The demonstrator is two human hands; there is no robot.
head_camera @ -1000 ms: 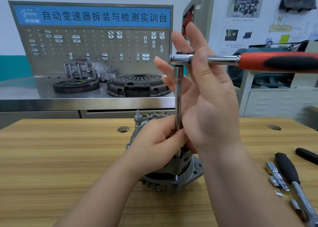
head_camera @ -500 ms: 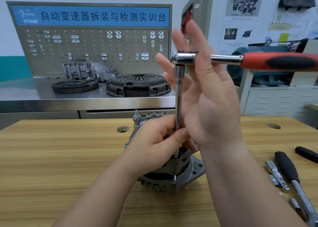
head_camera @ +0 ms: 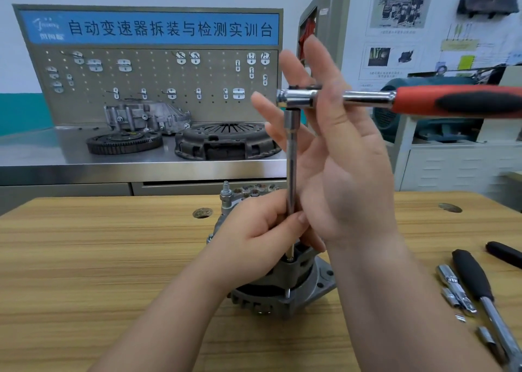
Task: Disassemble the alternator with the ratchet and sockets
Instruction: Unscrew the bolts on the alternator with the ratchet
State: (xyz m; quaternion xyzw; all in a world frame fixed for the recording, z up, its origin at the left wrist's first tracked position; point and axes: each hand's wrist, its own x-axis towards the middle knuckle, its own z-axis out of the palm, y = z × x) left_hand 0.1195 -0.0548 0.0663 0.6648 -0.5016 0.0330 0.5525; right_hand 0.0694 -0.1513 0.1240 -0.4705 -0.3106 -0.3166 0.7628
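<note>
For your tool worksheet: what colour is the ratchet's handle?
The ratchet handle is red with black inlay; head view.

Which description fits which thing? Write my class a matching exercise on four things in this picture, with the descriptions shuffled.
Things
1. ratchet
2. alternator
3. left hand
4. sockets

Descriptions
A. lie on the table, at the right
B. stands mid-table, under the hands
C. red and black handle, level above the table
D. grips the extension

Pairs: 1-C, 2-B, 3-D, 4-A
</note>
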